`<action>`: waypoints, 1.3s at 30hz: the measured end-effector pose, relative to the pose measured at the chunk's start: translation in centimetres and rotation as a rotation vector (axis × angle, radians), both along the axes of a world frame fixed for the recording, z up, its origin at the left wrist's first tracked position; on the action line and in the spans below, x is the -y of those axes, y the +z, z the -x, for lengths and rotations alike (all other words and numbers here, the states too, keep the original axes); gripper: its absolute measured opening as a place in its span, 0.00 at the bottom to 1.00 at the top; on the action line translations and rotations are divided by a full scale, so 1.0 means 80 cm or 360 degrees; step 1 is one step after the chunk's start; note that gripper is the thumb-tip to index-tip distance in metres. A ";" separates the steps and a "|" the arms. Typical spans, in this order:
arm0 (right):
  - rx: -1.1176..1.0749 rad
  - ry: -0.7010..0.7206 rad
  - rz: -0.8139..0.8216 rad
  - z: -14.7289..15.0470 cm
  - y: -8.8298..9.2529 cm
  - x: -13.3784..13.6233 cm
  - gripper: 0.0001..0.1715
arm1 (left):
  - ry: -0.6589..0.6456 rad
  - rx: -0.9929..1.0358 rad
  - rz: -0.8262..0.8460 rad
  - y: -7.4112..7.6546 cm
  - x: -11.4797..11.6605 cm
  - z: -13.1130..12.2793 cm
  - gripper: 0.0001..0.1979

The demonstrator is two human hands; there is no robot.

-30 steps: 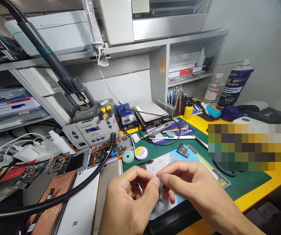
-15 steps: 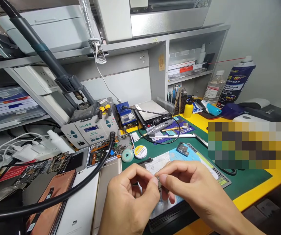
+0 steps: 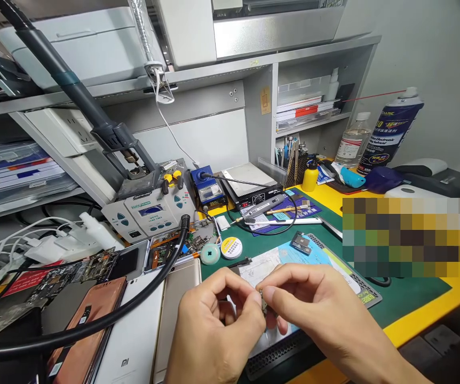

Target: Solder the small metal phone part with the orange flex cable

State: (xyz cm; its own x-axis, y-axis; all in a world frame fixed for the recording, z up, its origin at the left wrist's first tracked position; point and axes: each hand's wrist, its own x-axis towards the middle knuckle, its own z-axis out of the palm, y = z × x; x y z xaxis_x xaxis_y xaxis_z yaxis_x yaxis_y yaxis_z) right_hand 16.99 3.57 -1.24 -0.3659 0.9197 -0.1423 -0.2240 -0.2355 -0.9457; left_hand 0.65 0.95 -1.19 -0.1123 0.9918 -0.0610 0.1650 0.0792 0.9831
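My left hand (image 3: 224, 328) and my right hand (image 3: 312, 304) meet above the work mat, thumbs and forefingers pinched. Between their fingertips is a small grey-and-gold electronic part (image 3: 264, 305), mostly covered by the fingers. Its exact kind is hard to make out. Under the hands lies a blue-and-white printed sheet (image 3: 270, 261) on a dark perforated metal plate (image 3: 274, 354). A small dark square module (image 3: 302, 243) rests on the sheet, beyond my right hand. Just past my left hand are a round yellow-and-white tin (image 3: 232, 248) and a pale green spool (image 3: 210, 254).
Phones (image 3: 132, 330) and bare circuit boards (image 3: 97, 269) crowd the left, crossed by a thick black hose (image 3: 134, 312). A control station (image 3: 150, 213) and a soldering iron unit (image 3: 206, 189) stand behind. A spray can (image 3: 392, 133) is at back right. A pixelated patch hides part of the right side.
The view has shifted slightly. Both hands keep the small part pinched between them, with only a slight movement of the fingers.
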 end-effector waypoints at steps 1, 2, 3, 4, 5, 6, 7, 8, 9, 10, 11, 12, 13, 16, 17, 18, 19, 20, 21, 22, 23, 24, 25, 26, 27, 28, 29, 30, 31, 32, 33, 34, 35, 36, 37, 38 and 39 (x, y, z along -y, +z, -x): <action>0.0008 -0.0002 -0.0003 0.000 0.000 0.000 0.10 | 0.0009 0.0001 -0.0004 0.002 0.000 -0.002 0.11; 0.0012 0.0000 -0.0010 0.000 0.000 0.000 0.10 | 0.0011 0.0006 0.0002 0.006 0.000 -0.004 0.11; 0.0012 0.0007 -0.0019 0.000 0.000 -0.001 0.10 | 0.0007 0.0020 0.0020 0.010 -0.001 -0.006 0.11; 0.0011 0.0018 -0.0027 0.000 0.001 -0.001 0.11 | 0.0012 0.0042 0.0038 0.014 -0.001 -0.008 0.11; 0.0011 0.0034 -0.0034 -0.001 0.002 -0.001 0.11 | 0.0032 0.0067 0.0049 0.019 -0.001 -0.010 0.12; 0.0014 0.0052 -0.0043 -0.002 0.003 -0.002 0.12 | 0.0065 0.0092 0.0049 0.023 0.000 -0.012 0.12; 0.0018 0.0071 -0.0054 -0.003 0.004 -0.002 0.14 | 0.0106 0.0115 0.0037 0.026 0.001 -0.014 0.11; 0.0025 0.0090 -0.0066 -0.004 0.004 -0.002 0.15 | 0.0138 0.0133 0.0025 0.028 0.002 -0.015 0.11; 0.0032 0.0099 -0.0074 -0.005 0.004 -0.002 0.16 | 0.0146 0.0143 0.0024 0.029 0.002 -0.016 0.11; 0.0034 0.0106 -0.0079 -0.006 0.004 -0.002 0.17 | 0.0144 0.0151 0.0024 0.030 0.003 -0.016 0.11; 0.0029 0.0103 -0.0079 -0.007 0.004 -0.002 0.18 | 0.0137 0.0158 0.0024 0.030 0.004 -0.016 0.11; 0.0022 0.0099 -0.0073 -0.007 0.004 -0.002 0.18 | 0.0125 0.0167 0.0021 0.029 0.004 -0.016 0.12; 0.0013 0.0096 -0.0064 -0.007 0.004 -0.002 0.18 | 0.0111 0.0175 0.0016 0.028 0.004 -0.015 0.12; 0.0009 0.0090 -0.0050 -0.006 0.005 -0.002 0.14 | 0.0075 0.0189 -0.0003 0.024 0.004 -0.011 0.13; 0.0017 0.0081 -0.0045 -0.006 0.005 -0.002 0.12 | 0.0063 0.0197 -0.0004 0.023 0.003 -0.010 0.13; 0.0027 0.0072 -0.0042 -0.005 0.005 -0.002 0.11 | 0.0053 0.0205 -0.0002 0.023 0.003 -0.009 0.14; 0.0036 0.0059 -0.0042 -0.005 0.005 -0.003 0.10 | 0.0045 0.0213 0.0000 0.022 0.003 -0.009 0.14; 0.0042 0.0049 -0.0047 -0.004 0.005 -0.003 0.10 | 0.0036 0.0219 0.0000 0.022 0.003 -0.008 0.14; 0.0043 0.0044 -0.0053 -0.004 0.004 -0.004 0.10 | 0.0025 0.0219 0.0003 0.022 0.003 -0.008 0.15; 0.0043 0.0040 -0.0058 -0.004 0.003 -0.004 0.11 | 0.0012 0.0212 0.0011 0.022 0.003 -0.007 0.15; 0.0043 0.0042 -0.0062 -0.004 0.002 -0.005 0.11 | -0.0004 0.0198 0.0019 0.022 0.003 -0.007 0.15; 0.0040 0.0040 -0.0060 -0.004 0.001 -0.005 0.11 | -0.0022 0.0183 0.0025 0.022 0.003 -0.007 0.16; 0.0037 0.0034 -0.0055 -0.004 0.001 -0.005 0.10 | -0.0042 0.0170 0.0029 0.022 0.003 -0.006 0.16; 0.0034 0.0028 -0.0049 -0.003 0.000 -0.005 0.10 | -0.0058 0.0163 0.0030 0.022 0.003 -0.006 0.16; 0.0031 0.0021 -0.0046 -0.003 0.000 -0.004 0.09 | -0.0070 0.0159 0.0028 0.022 0.003 -0.005 0.15; 0.0027 0.0015 -0.0045 -0.004 0.000 -0.004 0.09 | -0.0078 0.0161 0.0022 0.022 0.002 -0.004 0.15; 0.0024 0.0012 -0.0045 -0.004 0.001 -0.004 0.09 | -0.0084 0.0164 0.0020 0.021 0.001 -0.003 0.14; 0.0020 0.0012 -0.0046 -0.004 0.002 -0.003 0.09 | -0.0101 0.0167 0.0024 0.021 0.001 -0.002 0.14; 0.0016 0.0014 -0.0047 -0.005 0.002 -0.003 0.10 | -0.0125 0.0168 0.0029 0.020 0.000 0.000 0.13; 0.0014 0.0019 -0.0050 -0.006 0.003 -0.003 0.10 | -0.0147 0.0172 0.0035 0.019 -0.002 0.002 0.13; 0.0016 0.0027 -0.0061 -0.007 0.003 -0.003 0.11 | -0.0164 0.0181 0.0046 0.018 -0.003 0.005 0.13; 0.0023 0.0034 -0.0075 -0.008 0.002 -0.003 0.11 | -0.0173 0.0194 0.0062 0.016 -0.004 0.007 0.14; 0.0029 0.0039 -0.0090 -0.009 0.002 -0.003 0.12 | -0.0171 0.0208 0.0080 0.015 -0.004 0.009 0.14; 0.0034 0.0045 -0.0105 -0.010 0.001 -0.003 0.12 | -0.0158 0.0224 0.0099 0.014 -0.005 0.010 0.15; 0.0035 0.0052 -0.0115 -0.011 0.000 -0.002 0.12 | -0.0140 0.0238 0.0120 0.012 -0.005 0.012 0.15; 0.0029 0.0059 -0.0122 -0.012 -0.001 -0.002 0.13 | -0.0129 0.0248 0.0142 0.011 -0.005 0.012 0.16; 0.0020 0.0069 -0.0125 -0.012 -0.001 -0.001 0.13 | -0.0122 0.0255 0.0160 0.011 -0.004 0.013 0.16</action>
